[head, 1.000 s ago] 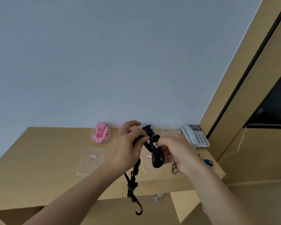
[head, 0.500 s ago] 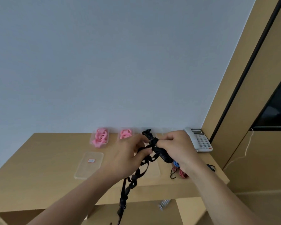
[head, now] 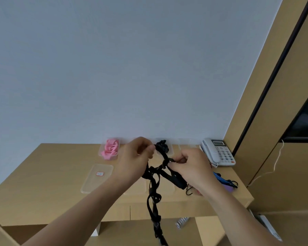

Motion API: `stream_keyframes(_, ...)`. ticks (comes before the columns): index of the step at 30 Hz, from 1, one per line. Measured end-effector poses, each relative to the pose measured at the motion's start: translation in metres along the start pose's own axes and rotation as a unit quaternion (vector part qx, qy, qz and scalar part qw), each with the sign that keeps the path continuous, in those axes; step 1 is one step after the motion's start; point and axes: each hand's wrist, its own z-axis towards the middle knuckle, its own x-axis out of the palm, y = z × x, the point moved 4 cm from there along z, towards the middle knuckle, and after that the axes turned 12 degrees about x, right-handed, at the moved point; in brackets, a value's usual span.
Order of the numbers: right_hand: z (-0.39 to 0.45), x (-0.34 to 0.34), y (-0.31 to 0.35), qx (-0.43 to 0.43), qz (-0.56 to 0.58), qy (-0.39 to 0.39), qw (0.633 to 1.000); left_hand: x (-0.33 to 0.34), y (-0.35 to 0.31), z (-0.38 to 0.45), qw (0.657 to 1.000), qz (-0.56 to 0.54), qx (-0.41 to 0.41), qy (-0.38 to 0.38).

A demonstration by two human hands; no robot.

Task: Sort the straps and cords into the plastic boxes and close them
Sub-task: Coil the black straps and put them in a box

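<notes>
Black strap (head: 155, 190): tangled, held above the surface, tail hanging down. Open plastic box (head: 109, 150): clear, at the wall, contains pink cord (head: 110, 149). Lid (head: 97, 178): flat, just in front.

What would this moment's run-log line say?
left hand: grips black strap | right hand: pinches it | strap: tangled, hanging | pink straps: boxed, unlidded

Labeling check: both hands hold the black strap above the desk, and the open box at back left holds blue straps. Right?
Not quite. The head view shows the open box at back left holds pink straps, not blue. The rest stands: the left hand and right hand both hold the black strap above the desk.
</notes>
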Motion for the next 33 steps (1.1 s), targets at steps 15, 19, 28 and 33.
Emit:
stream_keyframes(15, -0.005, -0.026, 0.031, -0.049, 0.315, 0.047, 0.947, 0.034, -0.011, -0.005, 0.933, -0.240, -0.128, 0.236)
stream_keyframes(19, -0.002, -0.039, 0.035, -0.071, 0.283, -0.001, 0.957, 0.034, -0.015, -0.008, 0.932, -0.249, -0.116, 0.238)
stream_keyframes(28, 0.001, -0.053, 0.029, -0.009, 0.338, -0.007, 0.941, 0.038, -0.009, -0.013, 0.954, -0.172, -0.097, 0.224)
stream_keyframes(33, -0.004, -0.046, 0.036, -0.007, 0.387, 0.064, 0.920, 0.045, -0.024, -0.009, 0.945, -0.189, -0.075, 0.257)
